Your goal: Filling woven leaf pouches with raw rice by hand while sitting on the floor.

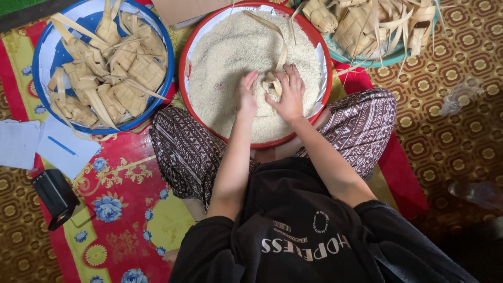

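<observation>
My left hand (247,95): fingers bent, tips pressed into the rice (230,68).
My right hand (290,91): curled around the woven leaf pouch (272,84), gripping it.
Pouch: half sunk in rice, between both hands.
Red basin (183,78): against my knees.
Blue basin (37,63): far left, woven pouches piled.

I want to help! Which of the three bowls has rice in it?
The red-rimmed basin in the middle, where both hands work. The blue basin and the teal basin hold woven leaf pouches.
</observation>
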